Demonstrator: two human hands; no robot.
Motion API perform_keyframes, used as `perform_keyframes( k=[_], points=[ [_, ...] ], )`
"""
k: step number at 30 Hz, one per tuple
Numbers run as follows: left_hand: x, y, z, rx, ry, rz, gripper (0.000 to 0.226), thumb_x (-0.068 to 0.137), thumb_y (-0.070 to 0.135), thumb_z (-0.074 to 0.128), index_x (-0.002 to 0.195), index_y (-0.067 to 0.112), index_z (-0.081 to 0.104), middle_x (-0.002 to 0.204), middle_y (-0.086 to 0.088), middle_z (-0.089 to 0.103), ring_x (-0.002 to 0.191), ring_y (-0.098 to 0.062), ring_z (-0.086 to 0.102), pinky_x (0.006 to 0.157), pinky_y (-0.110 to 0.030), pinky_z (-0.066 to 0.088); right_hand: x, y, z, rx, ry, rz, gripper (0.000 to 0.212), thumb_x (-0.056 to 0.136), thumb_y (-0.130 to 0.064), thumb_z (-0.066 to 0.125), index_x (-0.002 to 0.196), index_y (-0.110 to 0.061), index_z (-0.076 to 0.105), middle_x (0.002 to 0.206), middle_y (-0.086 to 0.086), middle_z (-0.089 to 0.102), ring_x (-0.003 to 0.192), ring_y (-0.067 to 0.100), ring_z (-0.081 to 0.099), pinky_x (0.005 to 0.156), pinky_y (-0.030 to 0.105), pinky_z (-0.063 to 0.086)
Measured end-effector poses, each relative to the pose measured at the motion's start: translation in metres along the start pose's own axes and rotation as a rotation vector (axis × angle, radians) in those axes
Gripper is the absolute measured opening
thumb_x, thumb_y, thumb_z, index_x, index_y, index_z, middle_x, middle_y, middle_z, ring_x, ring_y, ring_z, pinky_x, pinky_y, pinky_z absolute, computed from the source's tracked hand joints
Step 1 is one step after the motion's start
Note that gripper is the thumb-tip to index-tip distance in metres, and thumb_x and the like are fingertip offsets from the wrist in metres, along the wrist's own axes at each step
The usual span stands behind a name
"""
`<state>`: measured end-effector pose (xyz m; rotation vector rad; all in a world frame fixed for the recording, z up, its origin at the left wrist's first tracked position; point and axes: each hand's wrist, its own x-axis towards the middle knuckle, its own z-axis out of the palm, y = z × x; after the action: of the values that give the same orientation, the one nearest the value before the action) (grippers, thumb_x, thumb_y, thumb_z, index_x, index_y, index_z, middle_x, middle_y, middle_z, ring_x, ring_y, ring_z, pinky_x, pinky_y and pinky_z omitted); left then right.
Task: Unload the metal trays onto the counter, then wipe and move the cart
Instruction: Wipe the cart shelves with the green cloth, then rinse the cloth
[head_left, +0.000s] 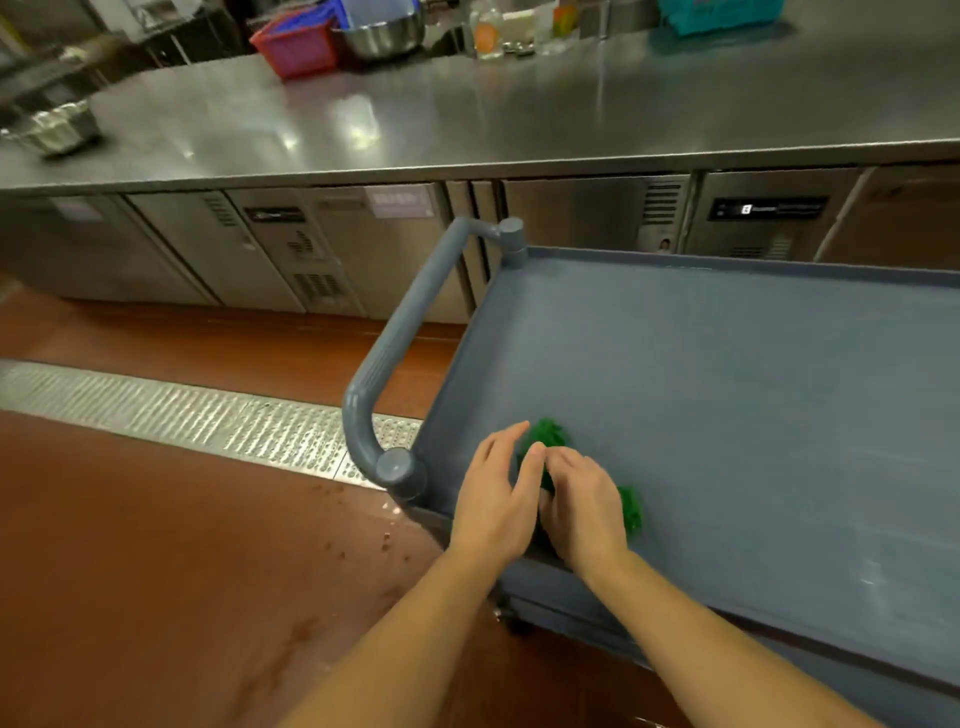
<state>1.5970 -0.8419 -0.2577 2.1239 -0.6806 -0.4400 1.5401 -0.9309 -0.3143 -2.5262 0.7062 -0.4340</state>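
A grey-blue plastic cart stands before the steel counter, its top shelf bare except for a green cloth. Its curved handle is at the left end. Both hands rest on the cloth near the cart's front left corner. My right hand presses down on the cloth, fingers curled over it. My left hand lies beside it with fingers together, touching the cloth's left part. No metal trays show on the cart.
On the counter's far side stand a red basket, a steel bowl, bottles and a teal crate. Another bowl sits at far left. A metal floor drain grate crosses the red floor.
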Motion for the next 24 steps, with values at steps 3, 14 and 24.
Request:
perform_keyframes(
  k=[3, 14, 24],
  points=[
    [-0.004, -0.019, -0.031, -0.035, 0.055, -0.014, 0.039, 0.099, 0.039, 0.044, 0.137, 0.031, 0.047, 0.130, 0.022, 0.044, 0.117, 0.011, 0.038, 0.100, -0.013, 0.028, 0.005, -0.050, 0.026, -0.117, -0.118, -0.186, 0.032, 0.079, -0.016, 0.062, 0.111, -0.011, 0.064, 0.101, 0.005, 0.067, 0.090, 0.024, 0.066, 0.076, 0.035, 0.054],
    [0.016, 0.007, 0.013, -0.034, -0.059, 0.073, 0.042, 0.099, 0.040, 0.041, 0.139, 0.028, 0.045, 0.142, 0.012, 0.044, 0.126, 0.004, 0.036, 0.099, -0.013, 0.023, -0.020, 0.014, -0.027, 0.065, -0.196, -0.076, 0.039, 0.085, -0.011, 0.054, 0.121, -0.025, 0.062, 0.117, -0.004, 0.065, 0.101, 0.023, 0.058, 0.086, 0.035, 0.048],
    [-0.003, 0.124, 0.180, -0.042, -0.478, 0.328, 0.043, 0.099, 0.044, 0.039, 0.140, 0.030, 0.043, 0.144, 0.013, 0.040, 0.130, 0.002, 0.034, 0.100, -0.014, 0.023, -0.115, 0.202, -0.153, -0.036, 0.182, 0.365, 0.049, 0.066, 0.009, 0.076, 0.112, -0.007, 0.070, 0.113, 0.008, 0.069, 0.099, 0.031, 0.066, 0.092, 0.032, 0.045]
  ],
)
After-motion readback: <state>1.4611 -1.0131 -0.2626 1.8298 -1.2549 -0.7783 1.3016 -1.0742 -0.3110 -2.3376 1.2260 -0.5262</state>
